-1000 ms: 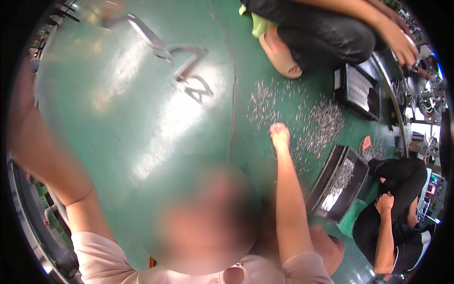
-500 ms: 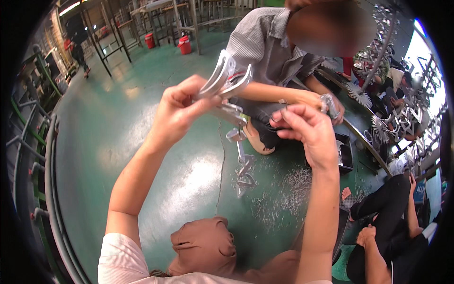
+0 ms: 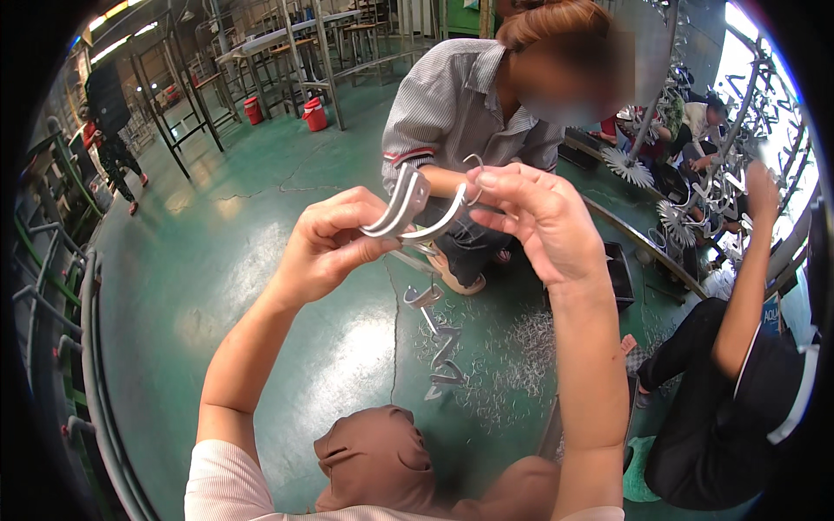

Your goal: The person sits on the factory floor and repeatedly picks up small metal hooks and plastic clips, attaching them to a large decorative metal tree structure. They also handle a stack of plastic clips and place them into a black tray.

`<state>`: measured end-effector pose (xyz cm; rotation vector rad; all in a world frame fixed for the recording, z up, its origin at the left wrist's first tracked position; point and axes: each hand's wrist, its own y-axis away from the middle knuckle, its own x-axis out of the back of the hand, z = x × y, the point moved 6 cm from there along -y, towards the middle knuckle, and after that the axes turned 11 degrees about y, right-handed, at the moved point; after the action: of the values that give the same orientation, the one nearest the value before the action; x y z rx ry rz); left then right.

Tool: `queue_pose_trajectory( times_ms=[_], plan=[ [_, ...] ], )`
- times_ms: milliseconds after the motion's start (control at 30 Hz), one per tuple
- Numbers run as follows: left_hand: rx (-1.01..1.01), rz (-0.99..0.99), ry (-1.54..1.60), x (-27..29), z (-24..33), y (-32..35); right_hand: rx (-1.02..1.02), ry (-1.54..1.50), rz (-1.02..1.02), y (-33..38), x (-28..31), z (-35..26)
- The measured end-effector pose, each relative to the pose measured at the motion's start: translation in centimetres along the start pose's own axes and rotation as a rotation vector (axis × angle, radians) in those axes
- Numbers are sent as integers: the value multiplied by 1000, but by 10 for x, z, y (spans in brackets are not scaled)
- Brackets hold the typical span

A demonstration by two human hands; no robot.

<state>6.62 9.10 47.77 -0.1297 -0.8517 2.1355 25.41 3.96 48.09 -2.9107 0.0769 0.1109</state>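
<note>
My left hand is closed on curved silvery metal brackets, thumb below and fingers above. Between thumb and fingertips, my right hand pinches a thin S-shaped wire hook. The hook meets the right-hand end of one bracket; whether it passes through a hole there is too small to tell. Below the brackets dangles a chain of similar bent metal pieces, linked one under another. My right fingertips are close to the bracket end, and a dark thin edge shows beneath them.
A co-worker in a striped grey shirt crouches just beyond my hands. Loose wire hooks litter the green floor. At right, another person's arm reaches up near hanging metal parts. Pipe railings line the left. Red buckets stand far back.
My right hand has come left to the brackets, bringing the hook to one bracket's end. The brackets sit lower in view. At right, the other person's arm has risen.
</note>
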Motion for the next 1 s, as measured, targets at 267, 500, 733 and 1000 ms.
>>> queue_pose_trajectory(
  times_ms=[267, 500, 733, 1000],
  plan=[
    [367, 164, 239, 29, -26, 15, 165, -222, 60, 0, -22, 3],
    [532, 389, 416, 75, -36, -5, 212, -92, 94, -8, -41, 7],
    [268, 309, 226, 56, 2, -47, 271, 2, 138, -16, -40, 9],
    [222, 411, 272, 34, 20, -67, 413, 288, 338, -13, -35, -6]
  ],
)
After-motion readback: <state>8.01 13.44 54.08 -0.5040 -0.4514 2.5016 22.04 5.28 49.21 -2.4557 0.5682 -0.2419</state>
